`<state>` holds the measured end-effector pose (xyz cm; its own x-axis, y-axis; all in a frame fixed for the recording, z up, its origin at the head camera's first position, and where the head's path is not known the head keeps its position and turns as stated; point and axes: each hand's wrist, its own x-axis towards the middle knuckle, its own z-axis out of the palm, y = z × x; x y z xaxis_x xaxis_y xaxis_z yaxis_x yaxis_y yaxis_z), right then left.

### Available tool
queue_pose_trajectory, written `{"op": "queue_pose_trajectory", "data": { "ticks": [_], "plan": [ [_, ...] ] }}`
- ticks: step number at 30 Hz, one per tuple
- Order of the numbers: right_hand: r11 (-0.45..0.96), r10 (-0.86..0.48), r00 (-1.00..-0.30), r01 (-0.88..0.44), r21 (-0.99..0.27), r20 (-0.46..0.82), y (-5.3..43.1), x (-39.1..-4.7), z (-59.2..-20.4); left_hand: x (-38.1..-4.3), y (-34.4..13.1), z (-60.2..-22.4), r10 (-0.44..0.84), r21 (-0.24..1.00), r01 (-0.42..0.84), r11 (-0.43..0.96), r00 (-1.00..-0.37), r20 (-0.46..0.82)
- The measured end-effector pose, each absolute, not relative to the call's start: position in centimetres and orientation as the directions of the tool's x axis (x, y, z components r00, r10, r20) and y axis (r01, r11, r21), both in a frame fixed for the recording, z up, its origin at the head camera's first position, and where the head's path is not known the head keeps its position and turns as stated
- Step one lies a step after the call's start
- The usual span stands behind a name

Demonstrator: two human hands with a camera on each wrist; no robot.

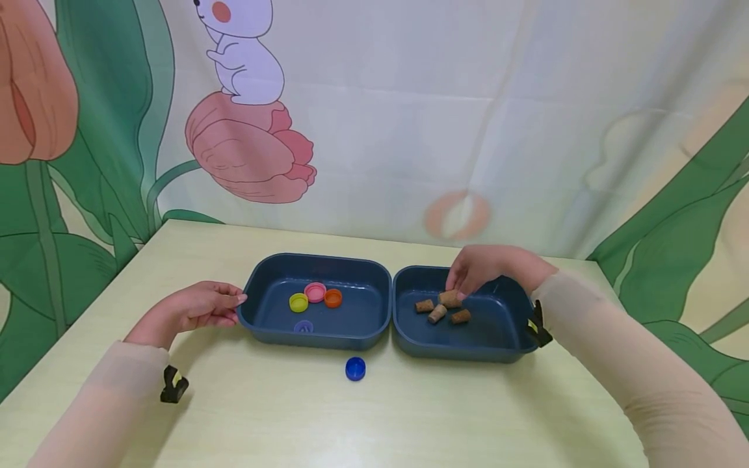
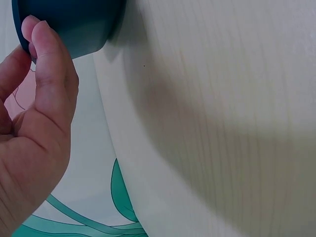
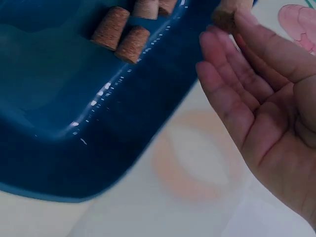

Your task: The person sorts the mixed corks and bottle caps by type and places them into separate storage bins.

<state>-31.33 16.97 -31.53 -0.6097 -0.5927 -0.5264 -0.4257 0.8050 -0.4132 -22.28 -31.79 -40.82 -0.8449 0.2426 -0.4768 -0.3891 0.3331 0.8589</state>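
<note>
At the left end of the left blue tray [image 1: 316, 341], my left hand [image 1: 201, 307] pinches the rim, thumb on top and fingers against the outer wall. The left wrist view shows these fingers [image 2: 52, 64] at the tray's edge. Over the right blue tray [image 1: 468, 353], my right hand [image 1: 482, 268] holds a cork [image 1: 450, 298] between thumb and fingertips. The right wrist view shows part of this cork [image 3: 226, 19]. Several other corks [image 3: 111, 28] lie on that tray's floor, among them a small dark one [image 1: 461, 316].
In the left tray lie a yellow cap [image 1: 298, 303], a pink cap [image 1: 315, 292], an orange cap [image 1: 333, 298] and a translucent purple cap [image 1: 303, 327]. A blue cap [image 1: 355, 368] sits on the table [image 1: 281, 403] before the trays, which stand side by side. A printed curtain [image 1: 398, 130] hangs behind.
</note>
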Motion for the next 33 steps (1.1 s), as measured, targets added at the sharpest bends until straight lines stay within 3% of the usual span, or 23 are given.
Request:
{"op": "queue_pose_trajectory", "data": {
  "ticks": [8, 18, 33],
  "plan": [
    [0.816, -0.578, -0.568, -0.423, -0.394, -0.586, 16.4, -32.3, -34.1, -22.3, -31.7, -40.7, 0.239, 0.856, -0.393, 0.337, -0.844, -0.481],
    [0.859, -0.512, -0.527, -0.296, -0.418, -0.679, 16.0, -32.3, -36.5, -22.2, -31.8, -40.7, 0.238, 0.857, -0.386, 0.341, -0.847, -0.476],
    [0.882, -0.471, -0.527, -0.301, -0.363, -0.708, 16.0, -32.0, -37.7, -22.3, -31.9, -40.9, 0.239, 0.859, -0.389, 0.333, -0.846, -0.476]
  ]
}}
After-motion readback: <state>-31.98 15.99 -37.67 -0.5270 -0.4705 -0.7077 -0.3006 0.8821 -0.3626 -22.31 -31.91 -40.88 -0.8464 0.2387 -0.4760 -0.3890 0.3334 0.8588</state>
